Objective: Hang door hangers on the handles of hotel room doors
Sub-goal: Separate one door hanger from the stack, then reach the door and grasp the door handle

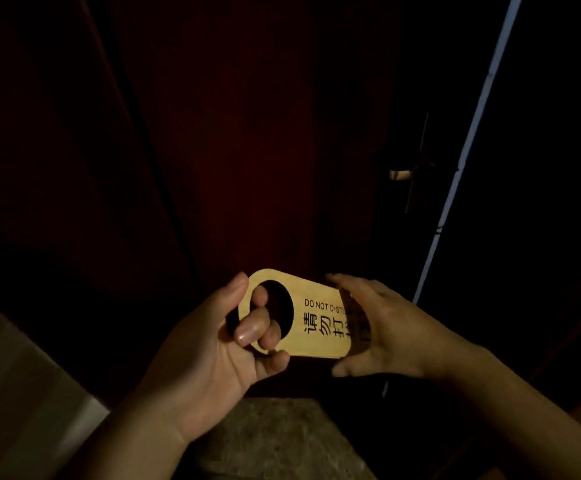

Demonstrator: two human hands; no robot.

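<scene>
Your left hand (209,348) curled fingers through the door hanger (316,329), right hand (389,329) cupped it straight-fingered; handle (401,174) above them probably wanted that hole clear.

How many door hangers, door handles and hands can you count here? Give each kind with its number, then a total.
Door hangers: 1, the door hanger
Door handles: 1, the door handle
Hands: 2, the left hand and the right hand
Total: 4

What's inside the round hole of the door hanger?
Fingers of the left hand poke through the hole in the door hanger; the rest shows only darkness. The right hand covers the hanger's far end.
</scene>
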